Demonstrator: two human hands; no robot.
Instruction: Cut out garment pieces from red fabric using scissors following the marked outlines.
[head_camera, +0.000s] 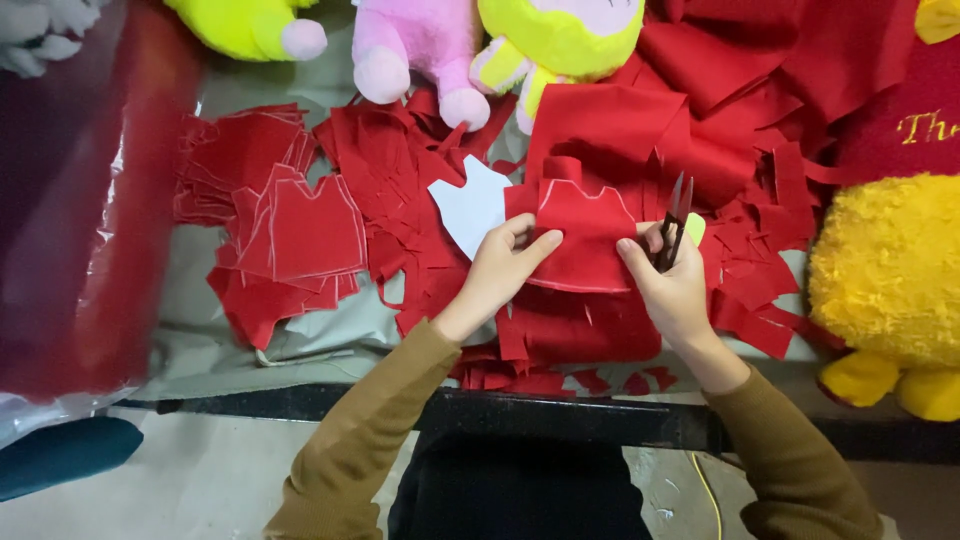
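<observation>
My left hand (503, 268) lies flat with its fingers spread, pressing down the near left edge of a red felt piece (585, 240) marked with a pale chalk outline. My right hand (668, 285) is closed around a pair of scissors (676, 220), whose dark blades point away from me at the right edge of that same piece. The piece lies between my two hands on a heap of red felt scraps (420, 190). Just beyond my left hand's fingertips lies a white paper pattern (468, 208). Well off to the left of my left hand sits a stack of cut red shapes (300, 235) on the desk (200, 340). Right of my right hand stands a yellow plush toy (890, 280). Beyond both hands lie a pink plush toy (415, 45) and other soft toys.
</observation>
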